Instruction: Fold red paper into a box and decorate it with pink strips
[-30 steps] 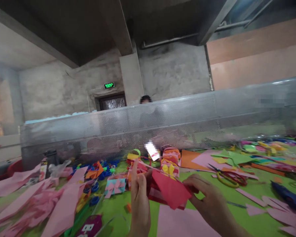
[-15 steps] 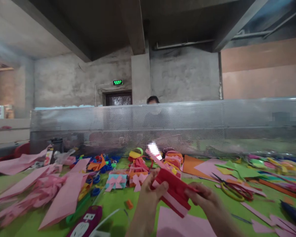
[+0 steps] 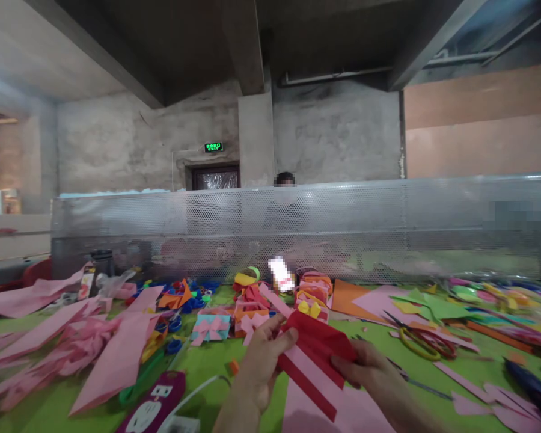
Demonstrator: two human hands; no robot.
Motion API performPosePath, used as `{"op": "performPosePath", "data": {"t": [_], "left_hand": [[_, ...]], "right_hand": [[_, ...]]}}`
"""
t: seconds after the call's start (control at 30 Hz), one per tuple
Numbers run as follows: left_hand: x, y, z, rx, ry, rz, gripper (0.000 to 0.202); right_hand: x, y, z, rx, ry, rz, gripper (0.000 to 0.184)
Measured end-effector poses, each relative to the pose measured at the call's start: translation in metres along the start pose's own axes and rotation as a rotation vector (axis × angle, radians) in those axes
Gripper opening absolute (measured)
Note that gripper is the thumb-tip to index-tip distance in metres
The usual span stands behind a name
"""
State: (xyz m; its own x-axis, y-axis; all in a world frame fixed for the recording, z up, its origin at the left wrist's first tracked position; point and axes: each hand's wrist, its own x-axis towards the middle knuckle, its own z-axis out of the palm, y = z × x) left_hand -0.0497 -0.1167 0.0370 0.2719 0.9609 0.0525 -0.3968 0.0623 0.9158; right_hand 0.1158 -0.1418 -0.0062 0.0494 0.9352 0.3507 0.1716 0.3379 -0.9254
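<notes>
Both my hands are closed on a folded red paper [image 3: 327, 340] above the green table [image 3: 216, 376]. A pink paper strip [image 3: 313, 364] runs along the red piece, its far end reaching past my left hand. My left hand [image 3: 268, 349] pinches the left side of the paper between thumb and fingers. At its right edge grips my right hand [image 3: 367, 364], with the fingertips partly hidden behind the paper. Below lies a pink paper sheet [image 3: 356, 409], partly covered by the hands and the red paper.
Yellow-and-red-handled scissors [image 3: 421, 343] lie to the right. Pink paper pieces [image 3: 117, 355] spread over the left, near a purple case [image 3: 155, 400]. Small bow-decorated paper pieces [image 3: 211, 329] sit ahead, before a perforated metal divider [image 3: 220, 228]. A person [image 3: 284, 201] is behind it.
The red paper has been opened out, so a lower red flap now shows beyond the pink strip. My hands have shifted slightly down and left.
</notes>
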Motion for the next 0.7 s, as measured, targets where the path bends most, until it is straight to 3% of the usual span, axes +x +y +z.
{"op": "performPosePath", "data": {"t": [0.1, 0.27, 0.43, 0.6, 0.7], "left_hand": [[0.001, 0.0, -0.001, 0.022, -0.023, 0.007, 0.033], [0.013, -0.009, -0.013, 0.112, 0.043, 0.021, 0.028], [0.019, -0.014, -0.017, 0.15, 0.074, 0.065, 0.032], [0.012, -0.004, -0.011, 0.112, 0.08, 0.07, 0.028], [0.01, 0.001, -0.01, 0.074, 0.088, 0.043, 0.027]], "right_hand": [[0.0, 0.002, -0.003, 0.036, -0.076, 0.054, 0.031], [0.0, -0.009, -0.002, -0.054, -0.139, 0.039, 0.031], [0.0, -0.004, 0.004, 0.036, -0.083, 0.016, 0.027], [0.002, 0.0, 0.007, 0.078, 0.003, 0.07, 0.016], [0.003, -0.001, 0.007, 0.101, 0.025, 0.108, 0.018]]}}
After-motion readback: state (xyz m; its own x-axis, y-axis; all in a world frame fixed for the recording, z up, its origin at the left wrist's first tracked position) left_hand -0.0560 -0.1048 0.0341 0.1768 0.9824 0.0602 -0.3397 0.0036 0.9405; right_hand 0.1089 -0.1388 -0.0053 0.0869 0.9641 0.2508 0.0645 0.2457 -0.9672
